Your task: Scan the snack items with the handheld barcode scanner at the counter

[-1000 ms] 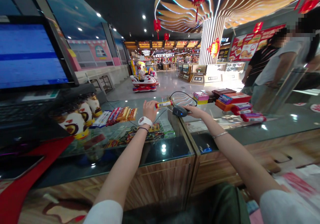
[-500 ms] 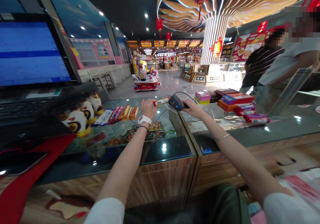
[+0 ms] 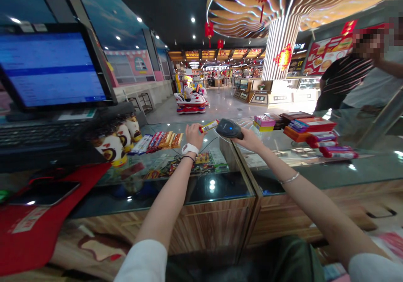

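Observation:
My left hand (image 3: 194, 135) is closed on the end of a small red and yellow candy pack (image 3: 209, 126), held up over the glass counter (image 3: 201, 185). A white watch is on that wrist. My right hand (image 3: 248, 140) grips the handle of a dark barcode scanner (image 3: 229, 128) with a blue light on it. The scanner's head is close to the pack's right end; whether they touch I cannot tell. Several wrapped snack bars (image 3: 157, 142) lie in a row on the counter, left of my left hand.
On the left stand a monitor (image 3: 53, 69), a keyboard (image 3: 47, 135) and several cups of snacks (image 3: 113, 149). A phone (image 3: 47, 193) lies on a red mat (image 3: 34, 244). Stacked candy boxes (image 3: 310, 124) sit on the right. Two people (image 3: 344, 74) stand beyond the counter at right.
The view has swung slightly left, so things sit further right in it. The scanner's head has turned and now shows more of its top. Both hands keep their holds.

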A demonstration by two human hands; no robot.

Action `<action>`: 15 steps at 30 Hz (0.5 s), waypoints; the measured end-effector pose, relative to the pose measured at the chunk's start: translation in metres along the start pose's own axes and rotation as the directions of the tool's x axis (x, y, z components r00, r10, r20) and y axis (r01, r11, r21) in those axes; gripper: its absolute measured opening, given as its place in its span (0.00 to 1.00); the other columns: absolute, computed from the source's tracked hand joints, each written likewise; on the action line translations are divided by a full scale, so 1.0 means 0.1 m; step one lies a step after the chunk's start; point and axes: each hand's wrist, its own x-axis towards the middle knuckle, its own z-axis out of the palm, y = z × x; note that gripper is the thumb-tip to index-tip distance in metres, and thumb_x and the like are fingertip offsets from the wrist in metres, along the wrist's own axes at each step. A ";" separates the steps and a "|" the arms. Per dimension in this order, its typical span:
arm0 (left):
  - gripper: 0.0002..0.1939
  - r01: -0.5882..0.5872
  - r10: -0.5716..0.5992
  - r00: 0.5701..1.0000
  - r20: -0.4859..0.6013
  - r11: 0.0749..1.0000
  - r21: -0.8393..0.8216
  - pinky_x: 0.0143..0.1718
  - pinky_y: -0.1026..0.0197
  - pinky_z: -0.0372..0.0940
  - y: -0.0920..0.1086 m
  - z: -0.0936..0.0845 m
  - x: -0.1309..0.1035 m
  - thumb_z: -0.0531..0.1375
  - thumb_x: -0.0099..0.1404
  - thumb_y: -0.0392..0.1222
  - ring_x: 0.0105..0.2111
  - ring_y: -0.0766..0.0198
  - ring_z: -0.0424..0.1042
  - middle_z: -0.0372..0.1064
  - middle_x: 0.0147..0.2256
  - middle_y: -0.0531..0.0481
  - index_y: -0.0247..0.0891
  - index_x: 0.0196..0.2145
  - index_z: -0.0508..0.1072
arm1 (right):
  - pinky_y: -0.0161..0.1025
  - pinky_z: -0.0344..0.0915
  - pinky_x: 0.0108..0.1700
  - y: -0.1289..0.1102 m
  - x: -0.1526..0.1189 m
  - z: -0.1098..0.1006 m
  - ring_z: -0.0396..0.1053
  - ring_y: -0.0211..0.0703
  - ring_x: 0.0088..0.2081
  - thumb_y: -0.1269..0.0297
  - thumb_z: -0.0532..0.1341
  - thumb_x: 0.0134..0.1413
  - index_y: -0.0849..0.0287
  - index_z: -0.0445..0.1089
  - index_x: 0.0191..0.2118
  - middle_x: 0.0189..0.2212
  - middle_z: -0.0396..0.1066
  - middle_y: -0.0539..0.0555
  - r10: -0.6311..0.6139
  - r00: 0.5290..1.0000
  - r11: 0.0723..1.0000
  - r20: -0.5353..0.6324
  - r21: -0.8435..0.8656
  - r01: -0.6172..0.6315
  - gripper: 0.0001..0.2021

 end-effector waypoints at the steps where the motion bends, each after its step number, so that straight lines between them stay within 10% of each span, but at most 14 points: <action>1: 0.09 0.011 -0.011 1.000 -0.002 1.000 0.001 0.65 0.43 0.51 0.00 0.00 0.00 0.64 0.61 0.36 0.49 0.53 0.72 0.74 0.43 0.48 0.44 0.38 0.70 | 0.49 0.70 0.47 -0.01 -0.01 0.02 0.75 0.60 0.46 0.56 0.63 0.56 0.58 0.71 0.53 0.44 0.78 0.58 0.001 1.000 1.000 0.028 -0.030 0.000 0.20; 15: 0.08 0.029 -0.030 0.999 0.022 0.999 0.030 0.65 0.43 0.52 -0.05 0.01 -0.02 0.64 0.60 0.35 0.49 0.52 0.72 0.74 0.43 0.46 0.43 0.37 0.69 | 0.45 0.69 0.44 -0.10 -0.03 0.08 0.76 0.58 0.45 0.57 0.64 0.56 0.58 0.70 0.53 0.44 0.78 0.60 0.002 0.995 0.994 0.104 -0.109 0.009 0.21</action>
